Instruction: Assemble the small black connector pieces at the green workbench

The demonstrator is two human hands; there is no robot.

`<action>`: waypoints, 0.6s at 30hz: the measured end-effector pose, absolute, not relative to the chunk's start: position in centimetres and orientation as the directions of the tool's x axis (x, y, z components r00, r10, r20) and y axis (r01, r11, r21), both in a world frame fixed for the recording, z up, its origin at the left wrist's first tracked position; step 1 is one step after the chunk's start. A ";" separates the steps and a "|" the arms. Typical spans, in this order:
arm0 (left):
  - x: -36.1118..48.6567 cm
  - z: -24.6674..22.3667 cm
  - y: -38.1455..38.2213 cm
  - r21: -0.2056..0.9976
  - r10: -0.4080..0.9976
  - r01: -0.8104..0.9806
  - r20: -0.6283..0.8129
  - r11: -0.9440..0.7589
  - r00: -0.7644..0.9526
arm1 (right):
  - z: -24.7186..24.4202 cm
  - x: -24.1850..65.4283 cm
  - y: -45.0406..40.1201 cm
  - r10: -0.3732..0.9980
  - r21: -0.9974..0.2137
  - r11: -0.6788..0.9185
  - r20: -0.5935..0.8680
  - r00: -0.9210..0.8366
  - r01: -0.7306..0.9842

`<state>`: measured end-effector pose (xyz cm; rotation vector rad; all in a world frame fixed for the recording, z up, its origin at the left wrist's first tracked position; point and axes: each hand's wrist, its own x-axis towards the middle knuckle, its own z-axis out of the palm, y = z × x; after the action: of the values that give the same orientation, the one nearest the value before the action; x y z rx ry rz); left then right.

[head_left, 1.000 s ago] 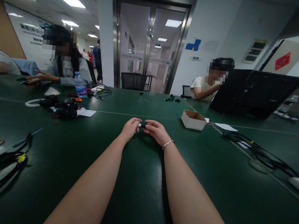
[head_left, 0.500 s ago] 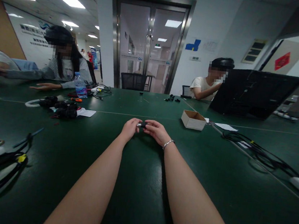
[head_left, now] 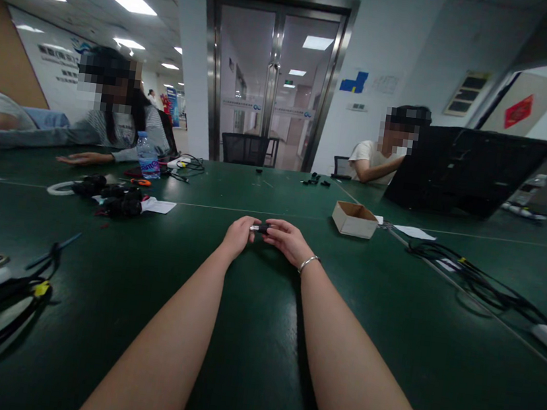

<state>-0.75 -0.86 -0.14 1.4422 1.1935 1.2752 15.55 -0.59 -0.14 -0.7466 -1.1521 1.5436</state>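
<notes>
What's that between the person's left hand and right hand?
The head view shows a small black-and-silver piece there, its silver end at the left hand, its black end at the right hand.

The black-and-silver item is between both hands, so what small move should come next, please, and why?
Perhaps loosen the left hand slightly, as it seems to cover part of the silver end, while the right hand holds the black end.

open tabletop [head_left: 259, 323] around left hand [head_left: 238, 236] and right hand [head_left: 291, 241], box [head_left: 353, 225] blocking ahead right, black parts [head_left: 121, 203] ahead left
</notes>
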 end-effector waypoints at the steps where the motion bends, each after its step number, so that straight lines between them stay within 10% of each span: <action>1: -0.7 -0.2 -0.8 0.976 0.983 0.119 0.183 -0.184 0.022 | -0.1 15.6 -0.6 0.955 -0.931 -0.016 0.094 -0.281 -0.366; 18: -0.7 -0.1 -1.1 0.976 0.979 0.095 0.193 -0.198 0.058 | -0.2 15.6 -0.5 0.953 -0.933 -0.009 0.101 -0.285 -0.360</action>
<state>-0.68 -1.06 -0.13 1.4518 1.1467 1.2675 15.60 -0.53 -0.19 -0.7397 -1.1599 1.5392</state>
